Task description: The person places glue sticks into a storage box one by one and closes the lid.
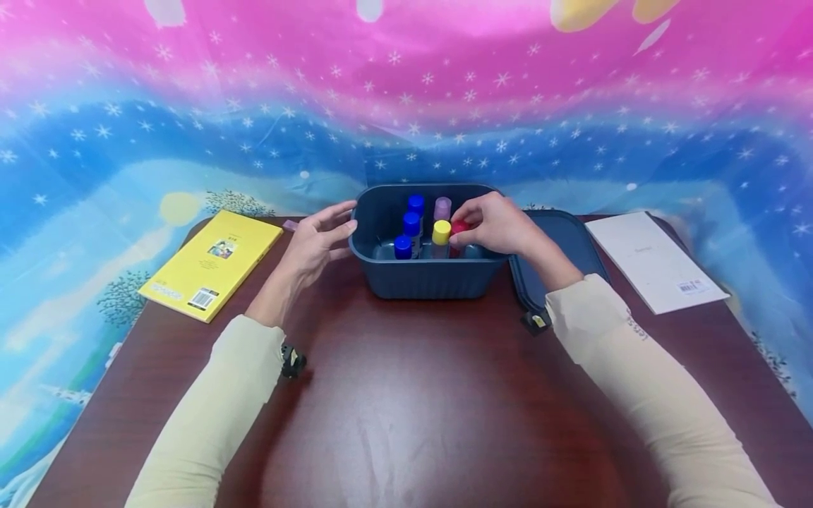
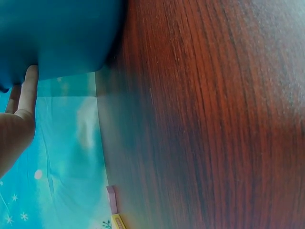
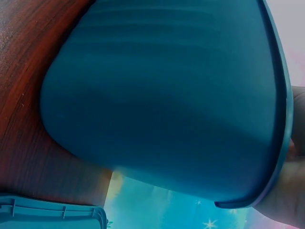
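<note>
1. The red-capped bottle (image 1: 459, 228) stands at the right end of the front row inside the dark blue tub (image 1: 432, 276), touching the yellow-capped bottle (image 1: 441, 233) on its left.
2. The right hand (image 1: 497, 224) reaches over the tub's right rim, its fingers (image 1: 468, 212) curled round the red cap and pinching it.
3. Beside these stand three blue-capped bottles (image 1: 411, 224) in a line on the left and a pale purple-capped bottle (image 1: 442, 208) behind the yellow one.
4. The tub sits at the far middle of the dark red wooden counter (image 1: 406, 402).
5. The left hand (image 1: 316, 243) rests against the tub's left outer wall, fingers straight and spread, gripping nothing; the left wrist view shows a fingertip (image 2: 29, 86) touching the blue wall.
6. The tub's lid (image 1: 565, 243) lies flat just to the right of the tub, partly under the right forearm.
7. A yellow book (image 1: 212, 263) lies at the counter's left edge, and a white booklet (image 1: 654, 259) at the right, each well apart from the tub.
</note>
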`<state>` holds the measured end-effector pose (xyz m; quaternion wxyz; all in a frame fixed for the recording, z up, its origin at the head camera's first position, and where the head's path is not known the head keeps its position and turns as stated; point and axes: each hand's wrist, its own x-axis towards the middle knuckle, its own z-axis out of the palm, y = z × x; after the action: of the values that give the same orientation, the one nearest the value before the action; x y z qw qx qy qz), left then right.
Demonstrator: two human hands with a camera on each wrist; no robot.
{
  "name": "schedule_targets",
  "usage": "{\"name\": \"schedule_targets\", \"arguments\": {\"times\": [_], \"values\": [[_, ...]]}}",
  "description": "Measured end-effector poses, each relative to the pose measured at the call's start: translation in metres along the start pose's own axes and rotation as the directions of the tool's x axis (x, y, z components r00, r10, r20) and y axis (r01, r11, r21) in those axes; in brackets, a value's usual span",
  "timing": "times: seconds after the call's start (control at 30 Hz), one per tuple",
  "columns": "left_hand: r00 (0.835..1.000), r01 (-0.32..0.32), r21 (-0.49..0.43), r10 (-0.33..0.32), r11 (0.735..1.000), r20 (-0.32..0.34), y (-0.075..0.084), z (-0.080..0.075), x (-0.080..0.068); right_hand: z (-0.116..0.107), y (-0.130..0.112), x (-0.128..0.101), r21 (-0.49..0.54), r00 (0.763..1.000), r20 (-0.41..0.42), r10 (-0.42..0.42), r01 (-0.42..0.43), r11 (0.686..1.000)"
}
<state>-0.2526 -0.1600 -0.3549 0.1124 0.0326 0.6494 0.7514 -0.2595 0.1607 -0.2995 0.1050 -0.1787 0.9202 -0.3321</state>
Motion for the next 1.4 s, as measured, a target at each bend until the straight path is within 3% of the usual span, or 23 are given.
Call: {"name": "schedule_targets", "arguments": {"times": [0.37, 0.9, 1.4], "values": [[1.000, 0.002, -0.008, -0.002, 1.000, -0.002, 0.001, 0.002, -0.001, 0.001, -0.001, 0.000, -0.025, 0.999, 0.031, 0.006, -0.005, 1.000], [1.000, -0.005, -0.005, 0.005, 1.000, -0.007, 0.001, 0.001, -0.001, -0.001, -0.001, -0.004, 0.078, 1.000, -0.003, 0.016, -0.015, 0.997], [1.000, -0.001, 0.000, 0.001, 1.000, -0.012, 0.002, 0.002, -0.001, -0.008, 0.002, -0.014, 0.093, 0.992, -0.085, -0.098, 0.106, 0.990]]}}
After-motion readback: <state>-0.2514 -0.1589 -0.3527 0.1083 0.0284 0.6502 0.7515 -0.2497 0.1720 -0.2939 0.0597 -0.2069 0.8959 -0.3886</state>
